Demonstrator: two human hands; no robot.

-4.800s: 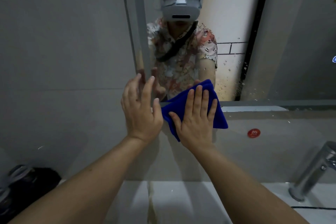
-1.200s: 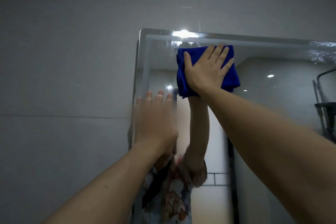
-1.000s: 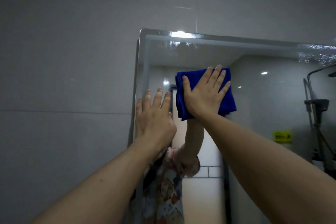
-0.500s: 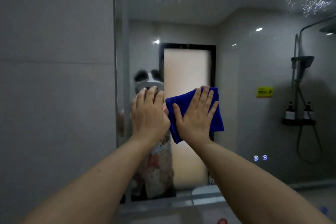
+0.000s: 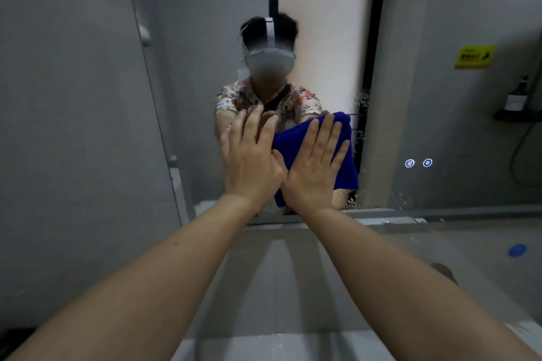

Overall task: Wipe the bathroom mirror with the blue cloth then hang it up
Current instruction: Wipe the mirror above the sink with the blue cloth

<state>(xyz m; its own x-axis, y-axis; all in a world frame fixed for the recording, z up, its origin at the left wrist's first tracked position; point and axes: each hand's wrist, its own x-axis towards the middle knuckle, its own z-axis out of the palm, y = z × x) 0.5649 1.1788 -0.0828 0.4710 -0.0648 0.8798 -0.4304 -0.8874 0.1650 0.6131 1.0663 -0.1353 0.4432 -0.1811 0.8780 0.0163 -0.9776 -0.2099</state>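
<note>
**tilefan:** So where's the blue cloth sitting at this point?

**mirrorguy:** Low on the mirror, just above its bottom edge, a bit left of the middle of the shot. The right hand is flat on top of it, fingers straight and a little spread, pressing it against the glass. Not gripping it, just palm on.

**tilefan:** And the other hand?

**mirrorguy:** The left hand is right beside it, thumbs touching or nearly so. It's flat too, fingers straight and pointing up, holding nothing. Looks like it's resting on the bare glass, but I honestly can't tell if the palm makes contact.

**tilefan:** Anything else around?

**mirrorguy:** Two little lit touch icons glow on the mirror to the right of the cloth. In the reflection there's a yellow sticker on the wall, a dark bottle on a shelf, and a frosted door with a black frame. Some water spots sit near the cloth's right edge. Below the mirror, a blue dot on the gray wall.
</note>
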